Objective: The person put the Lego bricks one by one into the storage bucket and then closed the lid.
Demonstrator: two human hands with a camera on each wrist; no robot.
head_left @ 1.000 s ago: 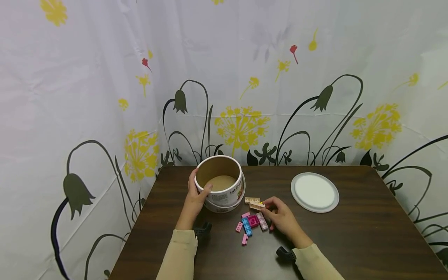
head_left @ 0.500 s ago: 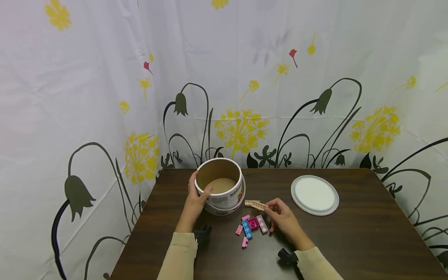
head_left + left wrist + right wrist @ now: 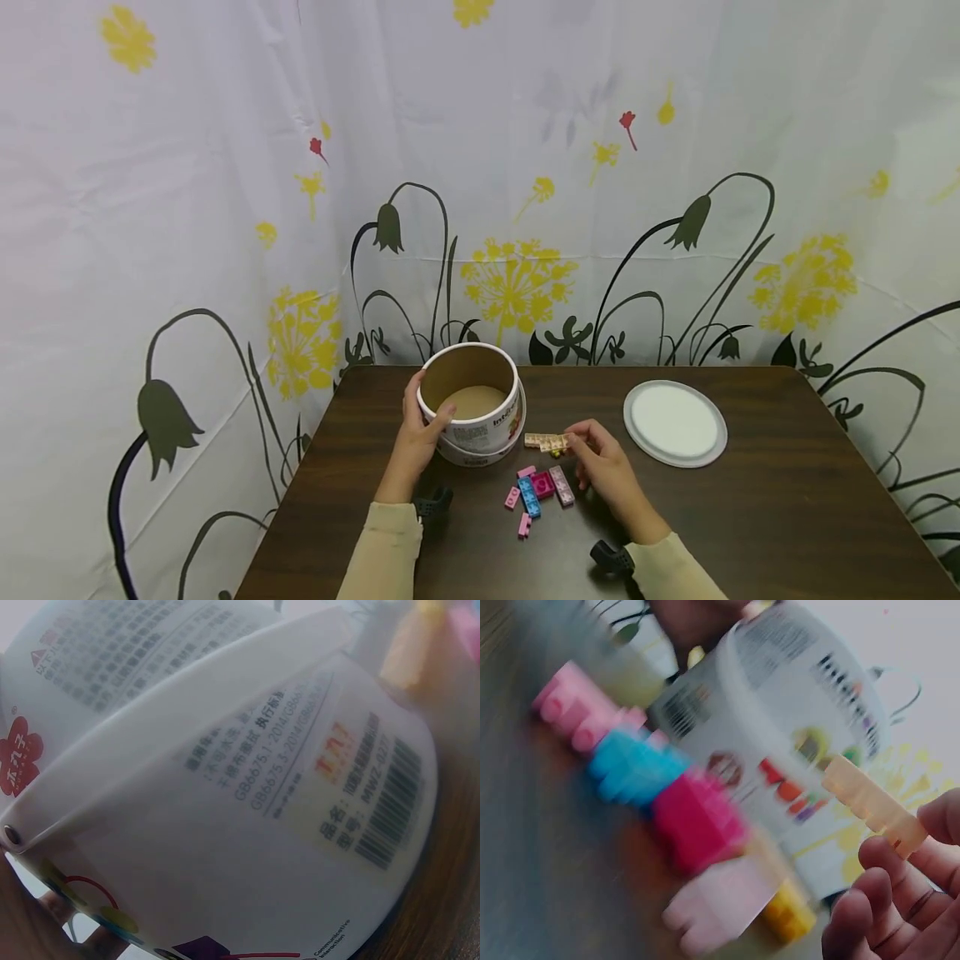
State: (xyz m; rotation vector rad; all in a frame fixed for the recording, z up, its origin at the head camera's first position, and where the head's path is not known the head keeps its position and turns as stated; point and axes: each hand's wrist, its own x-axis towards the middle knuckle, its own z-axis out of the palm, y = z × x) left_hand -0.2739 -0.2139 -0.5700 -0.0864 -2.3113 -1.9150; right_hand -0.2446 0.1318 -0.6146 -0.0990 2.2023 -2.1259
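My left hand (image 3: 414,435) grips the rim of a white printed plastic bucket (image 3: 486,432), thumb over the near side. The bucket stands tilted toward me, and its inside shows no contents. Its label and handle fill the left wrist view. My right hand (image 3: 609,473) pinches one end of a long peach toy brick (image 3: 866,801) between thumb and fingers, studs along one side. Another peach brick (image 3: 532,440) lies on the table behind it, with a yellow brick (image 3: 789,915) close by. Nearer me lie a blue brick (image 3: 529,497), a magenta brick (image 3: 542,486) and a pale pink brick (image 3: 561,487).
Small pink bricks (image 3: 524,525) are scattered beside the blue one. A round white lid (image 3: 675,423) lies flat at the right on the dark wooden table (image 3: 765,517). Behind the table's far edge hangs a flower-printed curtain (image 3: 510,125).
The peach brick in my right hand has turned in the fingers and now lies roughly level in the head view. My left hand and the bucket hold their place. The head view has tipped slightly up.
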